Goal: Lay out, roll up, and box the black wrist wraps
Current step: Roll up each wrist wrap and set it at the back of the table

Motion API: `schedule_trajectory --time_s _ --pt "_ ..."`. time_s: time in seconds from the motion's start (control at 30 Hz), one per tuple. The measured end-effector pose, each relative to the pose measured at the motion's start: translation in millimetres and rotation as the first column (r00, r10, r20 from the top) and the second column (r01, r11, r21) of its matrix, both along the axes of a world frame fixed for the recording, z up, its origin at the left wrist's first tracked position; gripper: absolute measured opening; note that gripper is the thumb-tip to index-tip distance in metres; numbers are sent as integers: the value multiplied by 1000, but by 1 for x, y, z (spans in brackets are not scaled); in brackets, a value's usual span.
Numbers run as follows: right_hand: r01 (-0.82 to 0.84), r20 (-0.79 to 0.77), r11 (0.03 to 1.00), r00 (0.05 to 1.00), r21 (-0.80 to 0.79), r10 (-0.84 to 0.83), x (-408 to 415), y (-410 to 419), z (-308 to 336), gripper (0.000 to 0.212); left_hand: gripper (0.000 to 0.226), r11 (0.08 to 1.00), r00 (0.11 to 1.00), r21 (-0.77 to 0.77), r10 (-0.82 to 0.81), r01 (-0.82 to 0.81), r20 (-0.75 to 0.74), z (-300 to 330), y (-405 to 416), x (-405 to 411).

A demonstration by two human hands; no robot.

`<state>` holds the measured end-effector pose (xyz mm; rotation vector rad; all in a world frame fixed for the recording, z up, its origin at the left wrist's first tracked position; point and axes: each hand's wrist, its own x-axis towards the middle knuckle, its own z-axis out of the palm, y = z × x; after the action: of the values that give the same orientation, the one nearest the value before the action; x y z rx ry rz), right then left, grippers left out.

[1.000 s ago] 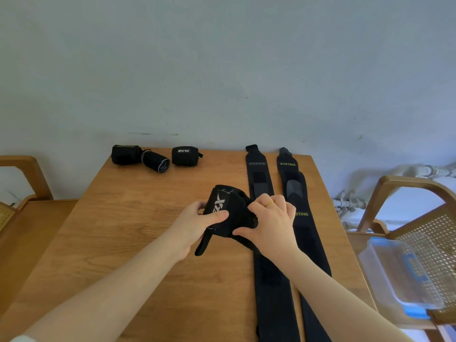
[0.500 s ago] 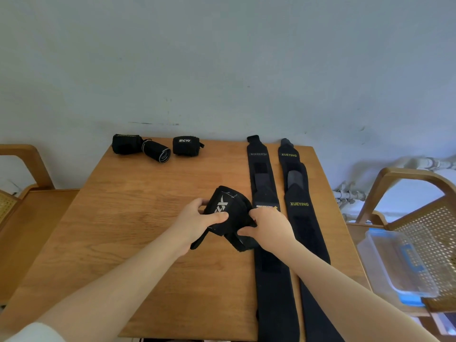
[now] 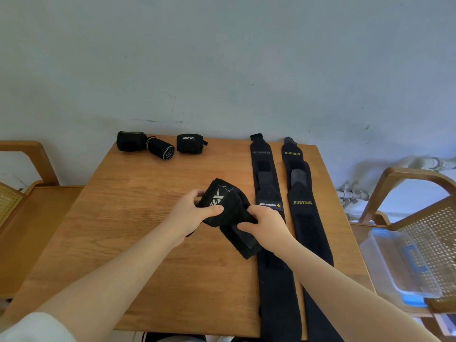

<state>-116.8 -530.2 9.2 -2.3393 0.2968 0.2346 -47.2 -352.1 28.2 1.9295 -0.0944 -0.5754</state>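
A rolled black wrist wrap (image 3: pixel 225 206) with a white logo is held over the middle of the wooden table (image 3: pixel 138 238). My left hand (image 3: pixel 191 213) grips the roll from the left. My right hand (image 3: pixel 267 227) pinches its loose end (image 3: pixel 243 243), which trails toward me. Two black wraps lie flat and stretched out along the table's right side: one labelled BOKEERSI (image 3: pixel 271 243) and one labelled XUEYING (image 3: pixel 304 218). Three rolled black wraps (image 3: pixel 160 145) sit at the far left edge by the wall.
A clear plastic box with a blue lid (image 3: pixel 404 262) rests on the cane chair (image 3: pixel 424 218) to the right of the table. A wooden chair (image 3: pixel 24 193) stands at the left. The wall runs right behind the table.
My right hand has pulled the wrap's loose end out and down toward me, so a strip now trails from the roll. The camera tilted slightly; the table appears lower.
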Motion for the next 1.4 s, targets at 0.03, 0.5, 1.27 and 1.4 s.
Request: schedule_trajectory --time_s 0.03,0.5,1.27,1.4 --pt "3 -6 1000 1000 -3 -3 0 0 -2 14 52 1000 1000 1 2 -2 2 -1 0 0" --pt "-228 -186 953 964 -199 192 6 3 0 23 64 976 978 202 -120 84 170 -2 -4 7" --pt "455 -440 225 891 862 -115 -10 -14 -5 34 40 938 918 -256 124 -232 -377 -36 23 13" --pt "449 -440 26 884 893 -156 -9 -14 3 33 39 945 925 -247 117 -216 -360 -31 17 16"
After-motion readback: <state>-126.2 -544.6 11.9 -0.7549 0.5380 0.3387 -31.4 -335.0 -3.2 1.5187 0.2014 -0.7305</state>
